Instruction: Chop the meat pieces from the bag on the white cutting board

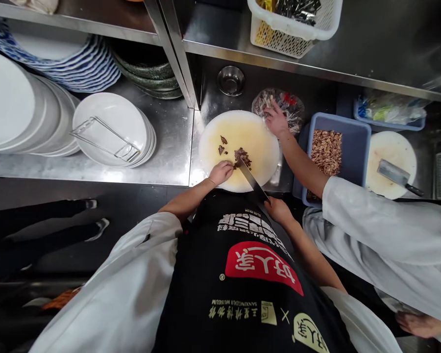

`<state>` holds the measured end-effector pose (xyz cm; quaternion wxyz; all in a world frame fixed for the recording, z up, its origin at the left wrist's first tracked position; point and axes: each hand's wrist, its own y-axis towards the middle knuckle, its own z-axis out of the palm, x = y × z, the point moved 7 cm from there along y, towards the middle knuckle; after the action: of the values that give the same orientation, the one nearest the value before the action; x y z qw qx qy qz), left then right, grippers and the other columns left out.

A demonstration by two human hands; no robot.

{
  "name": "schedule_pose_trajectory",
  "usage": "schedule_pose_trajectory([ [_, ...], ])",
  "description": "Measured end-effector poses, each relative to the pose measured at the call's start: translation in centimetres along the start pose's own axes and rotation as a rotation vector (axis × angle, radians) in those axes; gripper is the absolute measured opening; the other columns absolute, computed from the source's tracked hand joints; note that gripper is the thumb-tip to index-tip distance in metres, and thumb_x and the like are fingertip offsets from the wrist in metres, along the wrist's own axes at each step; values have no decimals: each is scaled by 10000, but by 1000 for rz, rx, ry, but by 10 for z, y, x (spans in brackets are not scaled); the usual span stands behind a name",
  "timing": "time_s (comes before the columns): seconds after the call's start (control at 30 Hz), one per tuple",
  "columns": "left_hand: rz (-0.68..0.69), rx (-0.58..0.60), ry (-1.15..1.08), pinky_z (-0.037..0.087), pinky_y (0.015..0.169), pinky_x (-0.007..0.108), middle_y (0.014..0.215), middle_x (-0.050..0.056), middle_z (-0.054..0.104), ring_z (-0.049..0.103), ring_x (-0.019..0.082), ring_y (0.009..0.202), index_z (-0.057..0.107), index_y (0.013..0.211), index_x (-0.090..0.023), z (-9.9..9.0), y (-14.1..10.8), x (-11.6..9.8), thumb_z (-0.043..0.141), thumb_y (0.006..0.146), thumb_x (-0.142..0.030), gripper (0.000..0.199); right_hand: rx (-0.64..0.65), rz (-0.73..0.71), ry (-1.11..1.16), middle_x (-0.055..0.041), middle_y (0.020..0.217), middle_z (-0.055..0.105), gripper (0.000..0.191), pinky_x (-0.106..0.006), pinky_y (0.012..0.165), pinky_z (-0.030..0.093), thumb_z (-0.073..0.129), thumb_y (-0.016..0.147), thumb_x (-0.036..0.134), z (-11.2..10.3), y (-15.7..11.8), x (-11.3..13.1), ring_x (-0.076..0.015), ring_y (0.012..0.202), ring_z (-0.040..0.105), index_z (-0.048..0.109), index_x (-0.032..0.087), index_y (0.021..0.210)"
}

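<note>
One steel counter [169,127] is lined at its left end with tall stacks of white plates [9,100]. On the right, a blue bin [355,147] is partly filled with brown chopped pieces [326,152]. A round cutting board [238,127] is set at the counter's front edge, before a worker by whom a black apron [206,274] is worn. Beyond the bin, a smaller white board [389,142] is topped by a cleaver [393,171]. Behind the cutting board, a clear plastic bag with red markings [296,110] is touched by a co-worker's hand [277,120]. A long knife [255,182] is slanted across the cutting board, its handle wrapped firmly by the right hand [279,211]. The left hand [221,172] is rested on the board's near-left part, fingers bunched just beside the blade; whether anything is pinched there cannot be told. A dark chopped heap [243,156] is gathered on the board at the blade's tip, with a few loose dark scraps [222,147] scattered to its left.
</note>
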<state>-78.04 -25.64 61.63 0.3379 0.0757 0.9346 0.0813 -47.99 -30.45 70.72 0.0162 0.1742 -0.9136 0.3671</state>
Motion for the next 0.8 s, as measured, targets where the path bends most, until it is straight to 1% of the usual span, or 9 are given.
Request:
schedule_pose_trajectory([
  [0.13,-220,-159,144,581,978,463,1181,150,655,628,311,1142,719,1096,-162,-41,31,39,645,905,-219,213,17,-72,-8,-126,1088,757,350,-280,870,448,395,1083,349,0,1,9,-251,1025,717,683,172,1174],
  [0.17,-255,-148,169,582,957,468,1166,154,655,633,322,1115,718,1099,-157,-47,41,49,672,879,-210,232,25,-93,-5,-124,1096,757,343,-279,872,448,403,1081,351,2,4,12,-250,1032,715,687,175,1161],
  [0.23,-257,-62,183,585,921,463,1104,150,668,654,322,1035,732,1052,-153,-51,58,61,688,845,-179,213,46,-109,12,-124,1115,756,335,-271,876,446,417,1078,350,6,12,16,-246,1052,708,696,170,1125],
  [0.3,-219,5,169,587,910,454,1043,139,685,670,307,979,749,991,-152,-49,63,64,657,839,-140,177,54,-99,58,-127,1133,754,341,-262,886,446,411,1080,337,9,20,19,-238,1069,701,699,157,1112],
  [0.37,-167,24,134,592,927,442,1034,125,703,681,287,982,762,960,-159,-43,53,57,616,862,-131,178,37,-73,114,-136,1158,749,353,-260,905,447,391,1082,312,10,27,22,-236,1091,694,693,141,1145],
  [0.5,20,106,55,585,1020,405,1155,96,720,684,229,1091,776,929,-188,-16,13,20,543,961,-172,236,-3,1,140,-179,1202,733,383,-288,959,457,370,1078,301,6,33,28,-267,1143,681,675,110,1210],
  [0.57,75,130,51,580,1041,400,1196,101,715,677,223,1132,776,956,-186,-3,0,6,534,985,-182,244,-19,12,117,-189,1189,733,391,-316,970,470,370,1078,319,2,30,32,-285,1131,689,672,112,1218],
  [0.7,93,131,91,590,1010,418,1179,128,717,673,251,1136,765,998,-166,9,0,-1,549,983,-169,217,-36,12,49,-194,1123,743,388,-374,956,504,395,1074,337,-11,14,40,-310,1064,713,662,125,1258],
  [0.8,122,154,108,596,998,423,1118,132,725,676,259,1111,765,983,-160,13,5,0,552,980,-163,214,-5,5,22,-216,1144,732,402,-407,962,526,477,1058,371,-19,3,49,-330,1094,699,666,113,1302],
])
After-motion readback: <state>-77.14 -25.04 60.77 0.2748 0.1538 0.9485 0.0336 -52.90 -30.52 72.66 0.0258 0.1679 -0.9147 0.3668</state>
